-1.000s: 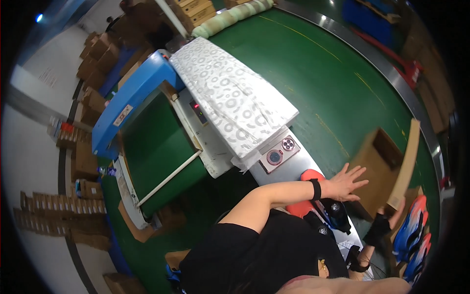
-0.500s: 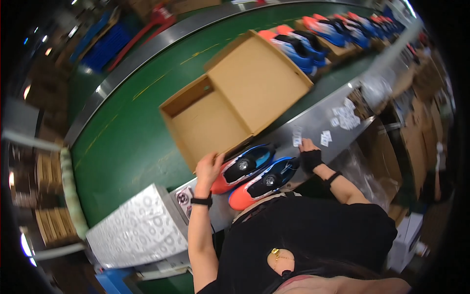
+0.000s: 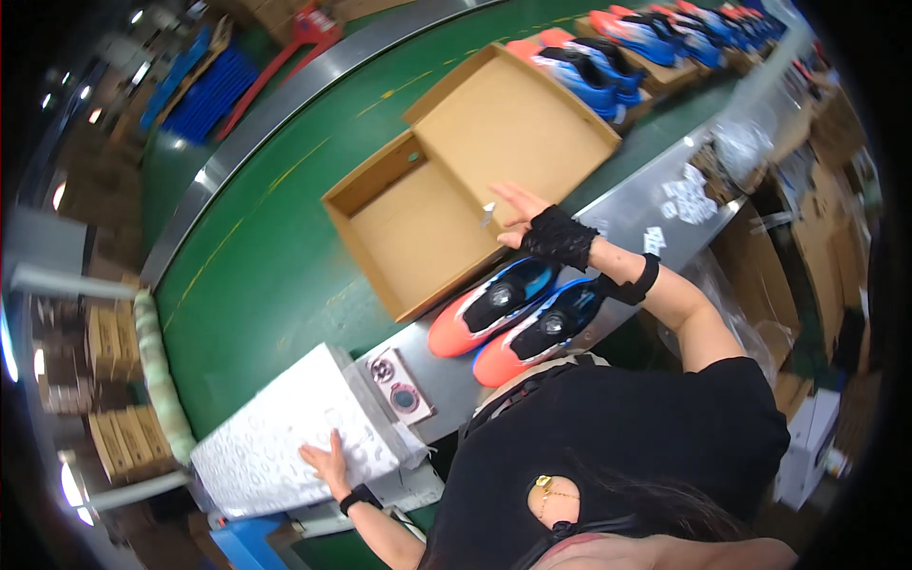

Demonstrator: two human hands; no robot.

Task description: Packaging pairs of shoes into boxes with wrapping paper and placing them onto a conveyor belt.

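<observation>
Right hand [image 3: 549, 231]: fingers parted over open carton [image 3: 413, 228]; white packet [image 3: 488, 214] at its nine o'clock, whether gripped cannot be told. Left hand [image 3: 329, 464]: spread wide on patterned stack [image 3: 271, 432], carton's seven o'clock. Shoes [image 3: 497, 302]: carton's five o'clock.

Indoor light falls fairly evenly over the green belt [image 3: 266, 294] and open box [image 3: 518, 123], which are reasonably crisp. Lamps [image 3: 71, 486] burn out to white near eight o'clock, and smaller bright spots dot the dim background around ten. Glare bleaches part of the silvery wrapped block [image 3: 328, 385] between seven and eight; the metal rail [image 3: 202, 178] glints near ten. The black shirt [image 3: 617, 456] loses detail toward five. Fisheye curvature bends straight edges, and black vignetting swallows the corners.
</observation>
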